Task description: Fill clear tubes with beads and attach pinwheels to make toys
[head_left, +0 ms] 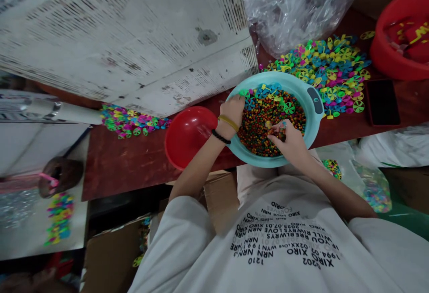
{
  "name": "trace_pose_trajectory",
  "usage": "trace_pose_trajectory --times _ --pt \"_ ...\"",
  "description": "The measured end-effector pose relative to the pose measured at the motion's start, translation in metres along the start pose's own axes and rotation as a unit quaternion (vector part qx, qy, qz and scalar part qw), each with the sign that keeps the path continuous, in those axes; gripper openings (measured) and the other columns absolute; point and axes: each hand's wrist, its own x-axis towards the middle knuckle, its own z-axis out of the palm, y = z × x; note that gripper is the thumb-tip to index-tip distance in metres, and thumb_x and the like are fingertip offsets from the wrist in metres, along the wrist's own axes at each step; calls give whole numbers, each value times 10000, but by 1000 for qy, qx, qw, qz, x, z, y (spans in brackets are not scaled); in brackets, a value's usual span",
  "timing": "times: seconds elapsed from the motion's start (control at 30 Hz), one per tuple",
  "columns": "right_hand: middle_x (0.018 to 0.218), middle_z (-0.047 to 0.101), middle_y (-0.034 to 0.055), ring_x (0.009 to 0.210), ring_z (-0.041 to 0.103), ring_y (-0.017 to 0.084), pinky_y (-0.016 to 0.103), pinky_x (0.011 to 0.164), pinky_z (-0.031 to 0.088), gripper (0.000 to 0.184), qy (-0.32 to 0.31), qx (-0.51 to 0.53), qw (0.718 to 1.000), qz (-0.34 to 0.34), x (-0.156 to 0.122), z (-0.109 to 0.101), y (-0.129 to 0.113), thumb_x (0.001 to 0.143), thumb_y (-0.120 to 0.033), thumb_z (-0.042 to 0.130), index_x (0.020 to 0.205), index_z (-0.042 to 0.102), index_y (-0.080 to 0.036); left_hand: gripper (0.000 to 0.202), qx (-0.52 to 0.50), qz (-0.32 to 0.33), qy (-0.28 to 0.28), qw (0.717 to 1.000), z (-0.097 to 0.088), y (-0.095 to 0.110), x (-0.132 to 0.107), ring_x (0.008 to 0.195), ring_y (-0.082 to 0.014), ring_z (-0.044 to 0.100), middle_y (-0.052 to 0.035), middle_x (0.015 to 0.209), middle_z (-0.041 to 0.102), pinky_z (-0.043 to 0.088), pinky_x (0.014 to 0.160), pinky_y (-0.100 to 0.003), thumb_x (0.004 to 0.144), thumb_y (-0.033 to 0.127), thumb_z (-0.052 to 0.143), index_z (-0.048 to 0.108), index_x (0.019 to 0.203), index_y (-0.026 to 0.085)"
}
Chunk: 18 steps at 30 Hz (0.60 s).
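**Two hands at work in a teal basin of beads**

The left hand (232,114) sits at the far-left inside of the teal plastic basin (313,101), its fingers bunched down among the pinwheel pieces (288,107) and the coloured beads (271,125). Whether it grips anything is hidden. A yellow band and a black beaded bracelet (220,136) circle that wrist. The right hand (284,140), well apart from the left, pinches a few beads between its fingertips above the middle of the basin.

The basin is full of beads, with the pinwheel pieces lying along its far side, and stands at the near edge of the red-brown table (134,163), above the lap and the white T-shirt (284,244) with black lettering. A red bowl (188,136) touches the basin's left side. Just beyond the basin, a large heap of pinwheels (335,74) in green, yellow, blue and pink covers the far edge of the table, and a smaller heap (130,121) lies further left, partly under a big printed sheet (127,38) tilted over that end. To the right are a black phone (382,103) and a red tub (402,34), with a clear plastic bag (295,7) at the far edge.
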Motion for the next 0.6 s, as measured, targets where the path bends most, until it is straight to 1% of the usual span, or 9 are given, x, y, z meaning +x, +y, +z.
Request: trace_pose_trajectory --times 0.07,0.1,0.13,0.2,0.23,0.27,0.33,0.47,0.6 --pt "961 761 94 905 733 318 406 782 534 268 0 8 1000 -14 1 0 1 866 -400 690 911 458 -274 261 -125 -9 40 991 2 -3 -11 1205 -294 710 -132 1271 768 545 1123 -464 1047 191 530 757 1174 163" --pt "953 758 91 894 729 316 403 772 529 283 0 13 1000 -23 1 0 1 868 -424 691 904 452 -276 213 -215 0 45 976 3 -2 -18 1193 -293 720 -118 1234 787 541 1135 -460 1025 249 613 772 1144 171" --pt "948 755 88 886 726 314 402 766 526 298 0 18 999 -32 1 0 1 870 -444 693 900 447 -278 220 -316 15 33 948 5 1 -27 1179 -293 732 -107 1199 803 549 1130 -456 1001 322 677 783 1129 178" --pt "932 754 79 870 724 307 402 757 524 305 2 28 998 -48 0 1 1 874 -463 696 905 452 -282 359 -504 40 -28 862 9 11 -46 1149 -297 755 -104 1156 820 585 1085 -458 972 497 718 795 1127 183" --pt "923 755 74 864 724 303 402 753 525 299 5 31 998 -55 -1 1 0 876 -459 696 902 454 -285 429 -571 43 -56 818 11 18 -55 1147 -299 761 -105 1159 822 596 1072 -464 963 574 710 797 1126 187" --pt "918 757 71 863 727 301 401 752 527 294 8 34 998 -59 -3 1 -1 879 -453 695 896 452 -288 479 -618 41 -70 782 13 25 -64 1157 -299 761 -105 1169 822 595 1079 -473 952 631 703 799 1118 192" --pt "916 765 72 872 737 301 404 754 533 296 20 40 997 -64 -6 0 -3 888 -450 688 875 438 -292 514 -668 29 -58 742 16 35 -76 1195 -298 754 -97 1182 823 568 1134 -492 915 685 726 803 1086 207" --pt "979 791 90 970 760 319 413 775 555 342 36 65 995 -73 -10 0 -4 906 -470 687 838 400 -296 544 -694 33 -27 719 23 42 -83 1272 -299 726 -76 1214 818 517 1210 -510 867 703 774 800 1153 241" --pt "1013 786 102 998 755 312 427 825 566 288 43 49 994 -83 -12 1 -2 919 -452 649 840 423 -292 579 -667 32 -7 744 29 40 -81 1264 -302 720 -96 1184 820 514 1199 -501 899 738 713 807 1133 218"
